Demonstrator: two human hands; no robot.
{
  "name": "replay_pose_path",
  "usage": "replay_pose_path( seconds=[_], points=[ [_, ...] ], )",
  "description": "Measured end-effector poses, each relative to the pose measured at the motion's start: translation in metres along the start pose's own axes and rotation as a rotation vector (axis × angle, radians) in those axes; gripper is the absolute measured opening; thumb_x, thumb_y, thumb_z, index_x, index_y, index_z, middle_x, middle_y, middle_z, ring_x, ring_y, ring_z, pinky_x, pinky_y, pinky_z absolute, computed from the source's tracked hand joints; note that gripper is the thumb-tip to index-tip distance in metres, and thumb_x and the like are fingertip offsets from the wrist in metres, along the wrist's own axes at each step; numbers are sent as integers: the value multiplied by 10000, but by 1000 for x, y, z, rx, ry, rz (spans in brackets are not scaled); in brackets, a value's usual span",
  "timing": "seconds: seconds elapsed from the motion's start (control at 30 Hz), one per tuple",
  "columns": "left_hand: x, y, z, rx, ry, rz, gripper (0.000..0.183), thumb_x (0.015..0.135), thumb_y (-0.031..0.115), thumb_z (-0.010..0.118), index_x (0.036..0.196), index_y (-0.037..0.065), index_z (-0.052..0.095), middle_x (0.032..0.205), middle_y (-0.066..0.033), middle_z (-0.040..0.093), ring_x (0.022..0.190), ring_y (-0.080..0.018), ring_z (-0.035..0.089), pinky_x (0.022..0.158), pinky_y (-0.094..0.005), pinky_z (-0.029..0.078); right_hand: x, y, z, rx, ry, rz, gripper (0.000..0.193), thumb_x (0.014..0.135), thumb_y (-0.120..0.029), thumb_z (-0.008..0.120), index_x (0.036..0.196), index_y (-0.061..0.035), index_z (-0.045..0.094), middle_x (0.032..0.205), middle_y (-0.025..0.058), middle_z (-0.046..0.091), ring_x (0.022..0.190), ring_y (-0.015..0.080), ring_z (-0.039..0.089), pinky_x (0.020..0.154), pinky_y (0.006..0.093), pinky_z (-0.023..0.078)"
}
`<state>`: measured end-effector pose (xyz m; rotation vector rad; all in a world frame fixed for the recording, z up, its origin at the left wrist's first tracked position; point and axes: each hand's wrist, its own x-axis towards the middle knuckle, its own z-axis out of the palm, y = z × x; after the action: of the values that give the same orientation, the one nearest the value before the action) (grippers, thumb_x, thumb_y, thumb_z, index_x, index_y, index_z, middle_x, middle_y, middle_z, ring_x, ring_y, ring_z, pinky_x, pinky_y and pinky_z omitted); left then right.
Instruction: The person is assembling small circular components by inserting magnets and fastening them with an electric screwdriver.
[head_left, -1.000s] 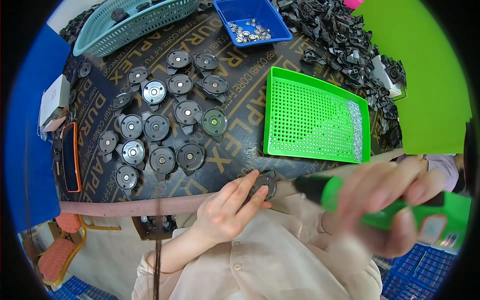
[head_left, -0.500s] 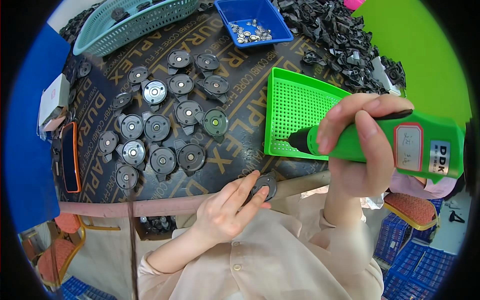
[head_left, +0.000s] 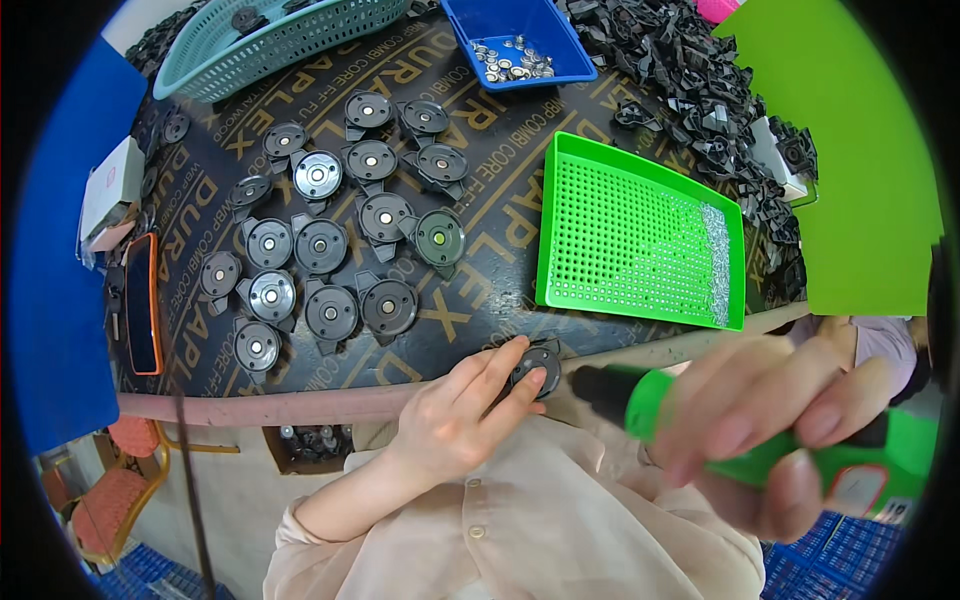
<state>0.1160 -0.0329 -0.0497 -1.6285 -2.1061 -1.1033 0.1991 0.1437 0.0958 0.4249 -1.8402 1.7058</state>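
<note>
At the table's near edge my left hand (head_left: 448,425) grips a round black plastic part (head_left: 541,366), fingers spread over its face. My right hand (head_left: 770,405), blurred by motion, is closed around a green electric screwdriver (head_left: 655,400) with a black nose. That nose points left, a short gap to the right of the part; whether a screw sits on its tip cannot be made out. Just beyond stands a green perforated tray (head_left: 610,225), with small silvery screws (head_left: 716,262) gathered along its right end. Several similar round black parts (head_left: 321,246) with metal centres lie to the left.
A blue bin (head_left: 585,70) holding metal pieces (head_left: 515,62) and a teal basket (head_left: 265,55) stand at the back. Black plastic parts (head_left: 680,100) are heaped at back right. An orange-edged phone (head_left: 143,305) and a white box (head_left: 112,190) lie far left.
My right hand has brought the screwdriver from over the green tray down and toward me, its nose now beside the held part. My left hand keeps its grip on the part.
</note>
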Motion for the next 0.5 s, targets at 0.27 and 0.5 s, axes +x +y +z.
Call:
replay_pose_path(
  seconds=[0.27, 0.5],
  points=[
    [4, 1, -5, -5, -45, 26, 289, 726, 185, 752, 941, 6, 681, 1082, -192, 646, 820, -241, 637, 657, -283, 556, -10, 17, 15, 1, 18, 134, 241, 910, -45, 535, 1094, -61, 380, 893, 191, 633, 509, 265, 610, 453, 369, 536],
    [4, 2, -6, 28, -52, 42, 280, 735, 179, 751, 935, -2, 678, 1092, -206, 640, 823, -243, 637, 659, -287, 558, -1, 20, 10, -8, -170, 110, 283, 871, -12, 585, 1067, -62, 388, 854, 173, 632, 551, 253, 637, 471, 365, 541]
  ],
)
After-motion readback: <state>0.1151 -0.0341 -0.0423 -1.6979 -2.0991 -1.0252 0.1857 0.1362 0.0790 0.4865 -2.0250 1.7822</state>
